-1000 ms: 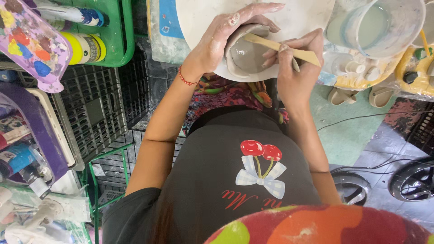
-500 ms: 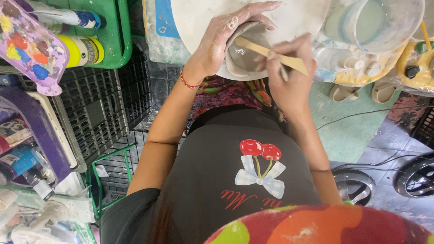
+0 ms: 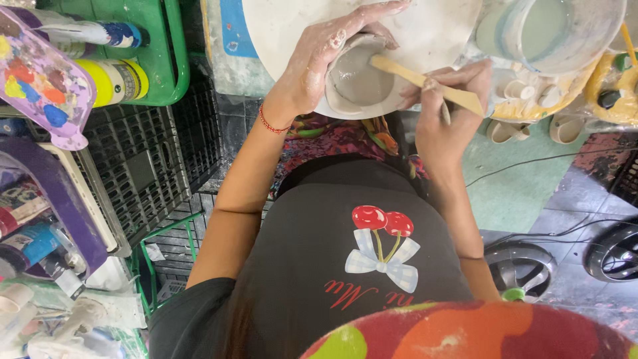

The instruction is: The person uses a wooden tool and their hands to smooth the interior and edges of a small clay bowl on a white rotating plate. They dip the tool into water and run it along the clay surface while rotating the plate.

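A small grey clay bowl [image 3: 355, 83] rests on a round white board [image 3: 438, 33] at the top of the head view. My left hand [image 3: 319, 60], smeared with clay, curls over the bowl's left rim and grips it. My right hand [image 3: 442, 113] holds a flat wooden tool [image 3: 425, 83] like a pen. The tool's tip lies inside the bowl, against its upper right wall.
A pale bucket of cloudy water [image 3: 551, 30] stands right of the board. Black crates [image 3: 139, 166] with a green tray [image 3: 156, 46], paint bottles [image 3: 113, 80] and a purple paint palette [image 3: 40, 86] crowd the left. Cables and a wheel [image 3: 522, 269] lie on the floor at right.
My right hand has shifted slightly and the wooden tool has slid within the bowl. My left hand keeps its grip on the rim.
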